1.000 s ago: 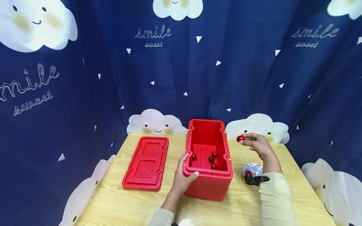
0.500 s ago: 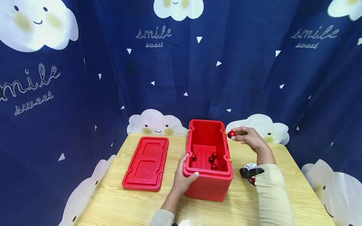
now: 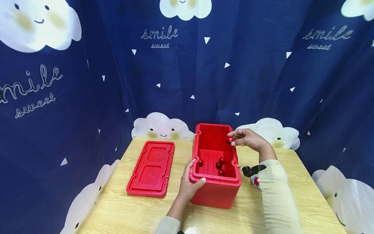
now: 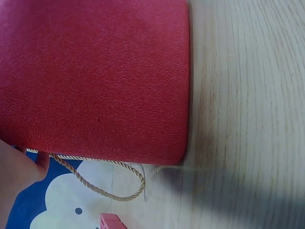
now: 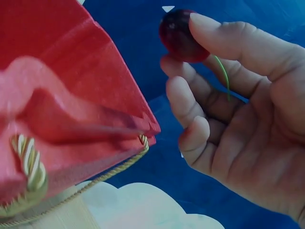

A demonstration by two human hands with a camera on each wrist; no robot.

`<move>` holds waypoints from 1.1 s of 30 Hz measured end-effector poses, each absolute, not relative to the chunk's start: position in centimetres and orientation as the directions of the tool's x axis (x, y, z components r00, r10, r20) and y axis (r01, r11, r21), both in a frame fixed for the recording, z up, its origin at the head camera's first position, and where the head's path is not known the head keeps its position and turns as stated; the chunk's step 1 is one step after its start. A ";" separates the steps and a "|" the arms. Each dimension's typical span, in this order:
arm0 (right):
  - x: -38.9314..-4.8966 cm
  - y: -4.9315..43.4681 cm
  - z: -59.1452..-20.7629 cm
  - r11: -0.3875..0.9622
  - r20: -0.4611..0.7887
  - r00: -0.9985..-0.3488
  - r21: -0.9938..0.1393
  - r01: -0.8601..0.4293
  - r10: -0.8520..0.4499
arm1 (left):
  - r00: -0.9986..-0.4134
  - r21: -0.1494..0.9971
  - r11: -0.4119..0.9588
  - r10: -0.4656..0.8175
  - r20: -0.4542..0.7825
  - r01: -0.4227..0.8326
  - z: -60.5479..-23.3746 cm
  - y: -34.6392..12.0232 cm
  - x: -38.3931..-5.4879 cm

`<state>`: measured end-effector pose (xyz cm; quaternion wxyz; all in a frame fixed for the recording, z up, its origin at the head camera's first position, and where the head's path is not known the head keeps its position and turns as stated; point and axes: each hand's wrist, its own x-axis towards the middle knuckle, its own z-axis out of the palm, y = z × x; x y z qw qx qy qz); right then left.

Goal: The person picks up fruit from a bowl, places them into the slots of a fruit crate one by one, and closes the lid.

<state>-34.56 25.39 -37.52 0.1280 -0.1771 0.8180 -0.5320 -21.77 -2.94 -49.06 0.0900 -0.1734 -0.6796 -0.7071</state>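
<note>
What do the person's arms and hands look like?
The left hand and right hand are bare: no gloves, and no rings show on the fingers. The left sleeve and right sleeve are pale cream; the right one is wrinkly. A black strap with a chunky end sits near the right wrist. Only a bit of something black shows by the left sleeve.

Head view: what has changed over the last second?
The right hand carried its pinched cherry leftward, up to the right side of the red box; nothing was let go. Unchanged: left hand gripping the box, four cherries inside, red lid.
</note>
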 end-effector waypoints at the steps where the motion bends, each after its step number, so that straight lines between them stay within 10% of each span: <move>1: -34.7 25.3 -37.5 0.370 -0.030 -0.899 -0.917 -0.149 -0.437 | -0.922 0.928 -0.054 0.104 0.373 0.369 -49.1 -2.9 -21.8; 33: -37.4 18.9 -38.4 0.509 -0.342 -0.705 -0.860 -0.032 -0.621 | -0.911 0.915 -0.014 0.087 0.403 0.403 -48.6 -3.0 -21.5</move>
